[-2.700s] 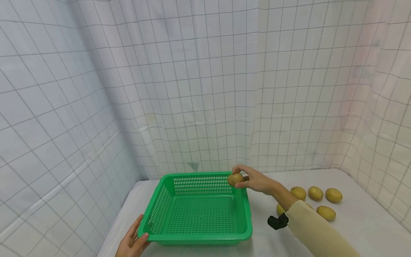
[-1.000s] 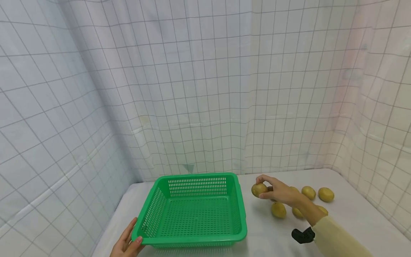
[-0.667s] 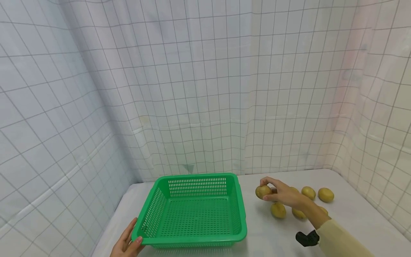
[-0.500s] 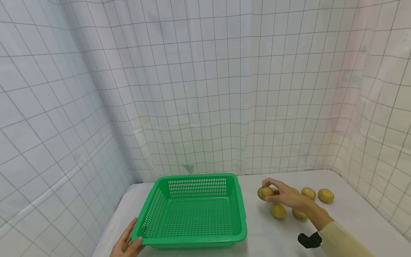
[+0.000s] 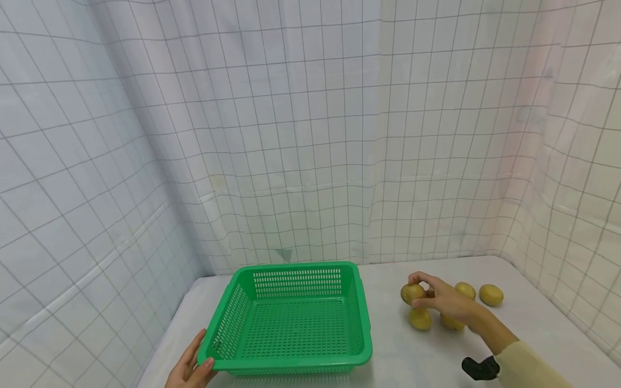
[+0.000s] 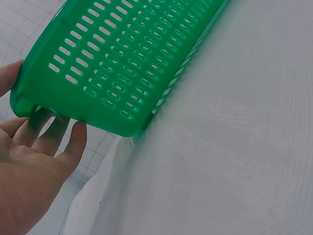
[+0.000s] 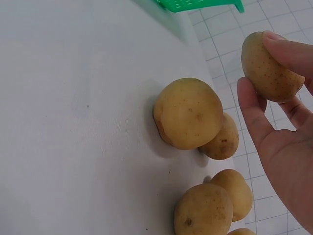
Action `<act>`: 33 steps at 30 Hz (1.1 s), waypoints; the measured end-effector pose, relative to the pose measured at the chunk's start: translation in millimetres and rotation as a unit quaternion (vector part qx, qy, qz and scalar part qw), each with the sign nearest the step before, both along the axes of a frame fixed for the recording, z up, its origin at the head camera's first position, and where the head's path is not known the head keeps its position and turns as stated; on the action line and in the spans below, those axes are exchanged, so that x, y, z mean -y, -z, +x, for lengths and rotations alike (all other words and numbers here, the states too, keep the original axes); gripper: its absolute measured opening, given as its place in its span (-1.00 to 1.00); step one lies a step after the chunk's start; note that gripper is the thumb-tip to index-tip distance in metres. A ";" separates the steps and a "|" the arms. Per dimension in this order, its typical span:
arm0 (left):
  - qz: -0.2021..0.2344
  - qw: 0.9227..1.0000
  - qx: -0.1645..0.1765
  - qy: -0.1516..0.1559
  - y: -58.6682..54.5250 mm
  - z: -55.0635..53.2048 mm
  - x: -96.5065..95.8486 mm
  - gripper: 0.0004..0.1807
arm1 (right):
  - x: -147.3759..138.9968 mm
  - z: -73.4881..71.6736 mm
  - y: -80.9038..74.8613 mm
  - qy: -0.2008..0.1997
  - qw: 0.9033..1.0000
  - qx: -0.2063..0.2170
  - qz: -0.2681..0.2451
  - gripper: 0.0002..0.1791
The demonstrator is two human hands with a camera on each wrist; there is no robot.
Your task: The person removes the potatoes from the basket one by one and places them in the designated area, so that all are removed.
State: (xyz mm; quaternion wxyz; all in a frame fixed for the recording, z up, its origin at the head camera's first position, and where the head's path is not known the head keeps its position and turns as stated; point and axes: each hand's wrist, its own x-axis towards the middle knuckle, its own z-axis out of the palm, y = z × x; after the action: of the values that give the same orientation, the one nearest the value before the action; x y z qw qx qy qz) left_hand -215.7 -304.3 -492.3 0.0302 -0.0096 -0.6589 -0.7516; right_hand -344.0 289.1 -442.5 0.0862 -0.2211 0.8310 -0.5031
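Note:
My left hand [image 5: 189,367] holds the near left corner of a green slotted plastic basket [image 5: 291,365], with the thumb over the rim. In the left wrist view its fingers [image 6: 73,147] curl beneath the rim, outside the basket wall [image 6: 93,58]. To the right of the basket, my right hand [image 5: 451,302] pinches a potato [image 5: 412,294] between thumb and fingers. The right wrist view has this potato [image 7: 269,68] held up, apart from the potatoes lying on the table. Just below the hand in the head view lies another potato [image 5: 420,319].
Several potatoes rest on the white table [image 5: 402,350] at the right, among them a potato [image 5: 491,295] farthest right and one [image 5: 464,290] beside it. A black object [image 5: 480,368] sits at the right sleeve. Grid-patterned white curtains [image 5: 310,161] surround the table.
From the basket's far right corner, my right hand has moved right to above the loose potatoes, the potato still pinched in it. My left hand has kept its hold on the basket.

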 end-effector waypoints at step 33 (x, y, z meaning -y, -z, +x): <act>0.001 1.000 0.003 -0.006 0.7 -0.5 0.6 0.09 | -45.3 15.3 12.9 0.010 0.998 -0.063 0.013 -0.60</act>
State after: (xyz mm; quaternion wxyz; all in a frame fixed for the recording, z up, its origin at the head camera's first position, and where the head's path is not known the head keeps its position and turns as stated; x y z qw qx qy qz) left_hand -216.3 -304.8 -493.0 0.0328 -0.0031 -0.6581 -0.7522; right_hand -328.7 334.4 -455.5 0.0318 -0.2430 0.8434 -0.4782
